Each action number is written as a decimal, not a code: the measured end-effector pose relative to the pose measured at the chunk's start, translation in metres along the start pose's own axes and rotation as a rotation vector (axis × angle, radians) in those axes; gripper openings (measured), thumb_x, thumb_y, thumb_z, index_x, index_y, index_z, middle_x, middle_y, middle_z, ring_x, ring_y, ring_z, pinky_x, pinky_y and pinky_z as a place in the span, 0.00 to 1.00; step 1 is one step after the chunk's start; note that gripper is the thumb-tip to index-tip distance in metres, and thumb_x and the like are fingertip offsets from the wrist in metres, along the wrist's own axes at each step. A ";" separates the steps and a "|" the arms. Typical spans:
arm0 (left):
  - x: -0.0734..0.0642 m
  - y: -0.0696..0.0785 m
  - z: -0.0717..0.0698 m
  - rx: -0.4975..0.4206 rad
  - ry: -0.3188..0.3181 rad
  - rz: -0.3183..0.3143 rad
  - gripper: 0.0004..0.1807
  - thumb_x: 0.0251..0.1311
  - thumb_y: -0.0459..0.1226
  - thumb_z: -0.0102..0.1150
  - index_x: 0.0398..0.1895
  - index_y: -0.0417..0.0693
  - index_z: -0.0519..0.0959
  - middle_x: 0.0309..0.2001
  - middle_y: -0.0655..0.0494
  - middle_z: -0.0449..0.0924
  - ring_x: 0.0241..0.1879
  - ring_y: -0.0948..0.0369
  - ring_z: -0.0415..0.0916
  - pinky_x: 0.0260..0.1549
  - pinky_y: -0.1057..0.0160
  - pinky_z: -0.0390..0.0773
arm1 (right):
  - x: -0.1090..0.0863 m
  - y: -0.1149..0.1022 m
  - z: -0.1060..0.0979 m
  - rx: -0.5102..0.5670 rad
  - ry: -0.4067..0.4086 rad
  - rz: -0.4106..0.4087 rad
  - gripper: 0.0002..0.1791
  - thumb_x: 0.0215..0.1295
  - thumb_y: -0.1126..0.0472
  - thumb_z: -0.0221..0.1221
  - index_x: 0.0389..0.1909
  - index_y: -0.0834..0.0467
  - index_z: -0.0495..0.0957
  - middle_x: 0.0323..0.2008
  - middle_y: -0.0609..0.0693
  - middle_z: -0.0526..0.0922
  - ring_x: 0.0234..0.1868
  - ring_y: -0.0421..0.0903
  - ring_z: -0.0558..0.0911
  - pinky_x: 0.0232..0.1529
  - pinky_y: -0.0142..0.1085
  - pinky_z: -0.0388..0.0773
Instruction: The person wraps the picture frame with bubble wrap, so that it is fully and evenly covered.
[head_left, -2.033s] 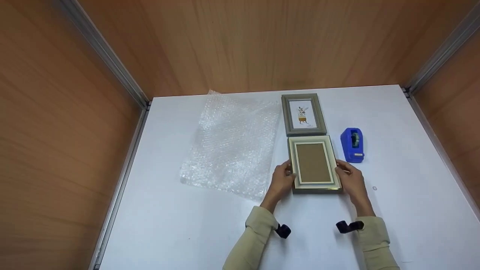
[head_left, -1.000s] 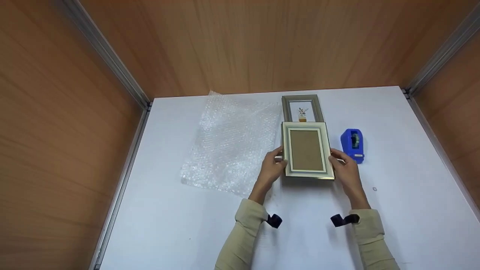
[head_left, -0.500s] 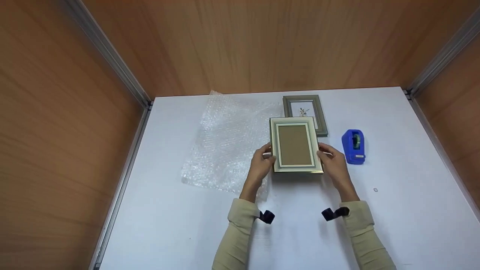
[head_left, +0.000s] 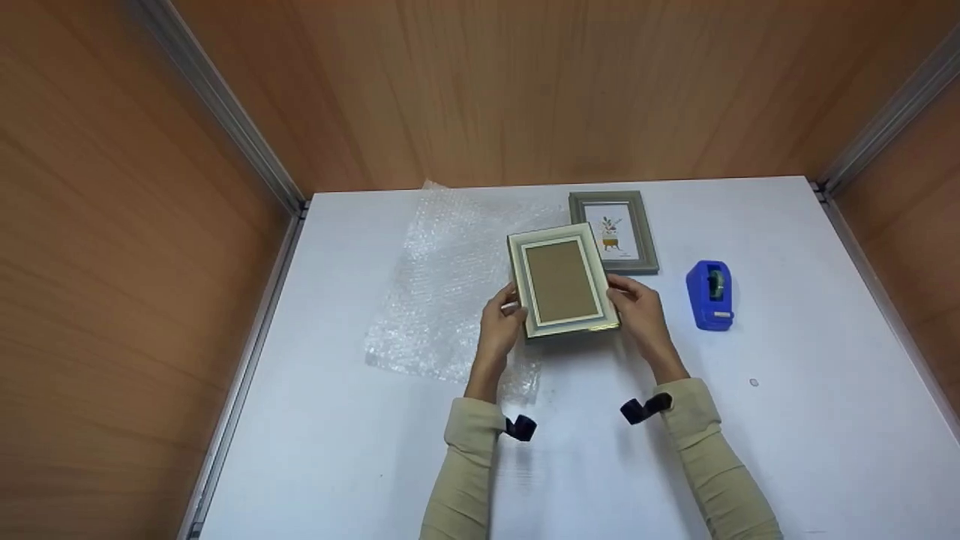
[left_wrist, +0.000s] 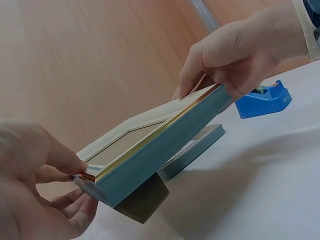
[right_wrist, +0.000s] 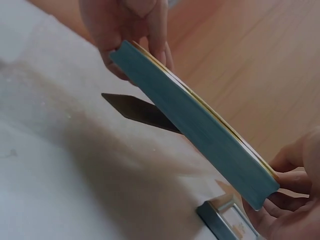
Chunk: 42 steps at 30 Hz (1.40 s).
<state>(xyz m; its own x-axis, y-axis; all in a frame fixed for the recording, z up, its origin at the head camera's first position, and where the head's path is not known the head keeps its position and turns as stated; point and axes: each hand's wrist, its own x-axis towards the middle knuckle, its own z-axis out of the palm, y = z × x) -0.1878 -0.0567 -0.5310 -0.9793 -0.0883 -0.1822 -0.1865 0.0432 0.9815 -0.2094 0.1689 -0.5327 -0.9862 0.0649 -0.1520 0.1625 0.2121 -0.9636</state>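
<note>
Both hands hold a cream picture frame with a plain brown centre, raised off the table and turned slightly. My left hand pinches its left edge, thumb on the front and fingers behind. On the opposite edge my right hand grips the same way. Both wrist views show a dark stand leg sticking out from the frame's back. Beneath and to the left lies a sheet of bubble wrap, partly covered by the held frame. A grey-green picture frame with a plant print lies behind, near the right hand.
A blue tape dispenser stands on the white table, right of the right hand. A tiny ring-like bit lies nearer the front. Wooden panels rise at the back and on both sides.
Both hands have lifted the cream picture frame and carried it left, over the bubble wrap's right part. It has turned slightly, and the plant print behind shows again.
</note>
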 end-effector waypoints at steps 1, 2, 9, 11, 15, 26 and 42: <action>0.001 0.000 -0.002 -0.001 0.005 -0.004 0.29 0.61 0.26 0.50 0.68 0.40 0.65 0.55 0.41 0.74 0.53 0.51 0.76 0.49 0.59 0.80 | 0.002 -0.001 0.003 -0.001 -0.002 -0.001 0.21 0.70 0.63 0.53 0.62 0.62 0.72 0.57 0.59 0.76 0.55 0.47 0.76 0.49 0.26 0.74; 0.001 0.001 -0.004 -0.001 0.012 -0.006 0.29 0.61 0.26 0.50 0.68 0.40 0.65 0.55 0.42 0.74 0.53 0.51 0.76 0.50 0.59 0.79 | 0.003 -0.001 0.005 0.001 -0.006 -0.004 0.21 0.70 0.63 0.53 0.62 0.62 0.71 0.58 0.59 0.76 0.56 0.48 0.76 0.51 0.27 0.74; 0.007 0.000 -0.018 -0.012 0.078 -0.027 0.29 0.61 0.27 0.50 0.68 0.40 0.64 0.57 0.42 0.73 0.56 0.50 0.74 0.52 0.57 0.78 | 0.013 -0.005 0.025 0.005 -0.024 -0.018 0.21 0.69 0.61 0.54 0.61 0.62 0.73 0.57 0.58 0.78 0.57 0.49 0.77 0.57 0.37 0.73; 0.009 -0.001 -0.022 -0.025 0.094 -0.030 0.29 0.61 0.27 0.50 0.69 0.40 0.64 0.58 0.42 0.72 0.57 0.50 0.73 0.53 0.57 0.77 | 0.016 -0.005 0.031 0.001 -0.028 -0.024 0.21 0.69 0.60 0.55 0.60 0.61 0.74 0.56 0.57 0.78 0.56 0.49 0.77 0.57 0.38 0.74; 0.011 -0.004 -0.029 -0.046 0.136 -0.042 0.29 0.61 0.26 0.49 0.68 0.40 0.64 0.58 0.42 0.72 0.58 0.50 0.72 0.54 0.57 0.77 | 0.022 -0.005 0.041 -0.021 -0.040 -0.047 0.19 0.68 0.58 0.56 0.58 0.58 0.76 0.55 0.55 0.80 0.55 0.48 0.78 0.55 0.39 0.75; 0.021 -0.014 -0.049 -0.040 0.224 -0.017 0.30 0.57 0.23 0.47 0.67 0.36 0.66 0.55 0.36 0.72 0.57 0.45 0.73 0.52 0.53 0.78 | 0.035 -0.004 0.067 -0.120 -0.117 -0.129 0.19 0.68 0.61 0.55 0.58 0.56 0.77 0.54 0.56 0.81 0.50 0.51 0.81 0.50 0.39 0.76; 0.033 -0.024 -0.065 -0.068 0.334 -0.044 0.30 0.54 0.21 0.46 0.65 0.34 0.67 0.55 0.34 0.73 0.57 0.45 0.73 0.54 0.55 0.76 | 0.054 -0.005 0.101 -0.120 -0.101 -0.145 0.15 0.65 0.65 0.57 0.52 0.63 0.80 0.50 0.59 0.83 0.50 0.50 0.80 0.51 0.38 0.77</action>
<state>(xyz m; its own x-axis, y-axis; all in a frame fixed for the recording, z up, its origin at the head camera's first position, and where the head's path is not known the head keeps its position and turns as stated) -0.2107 -0.1249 -0.5568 -0.8882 -0.4104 -0.2066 -0.2117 -0.0334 0.9768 -0.2669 0.0729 -0.5581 -0.9966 -0.0711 -0.0408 0.0153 0.3269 -0.9449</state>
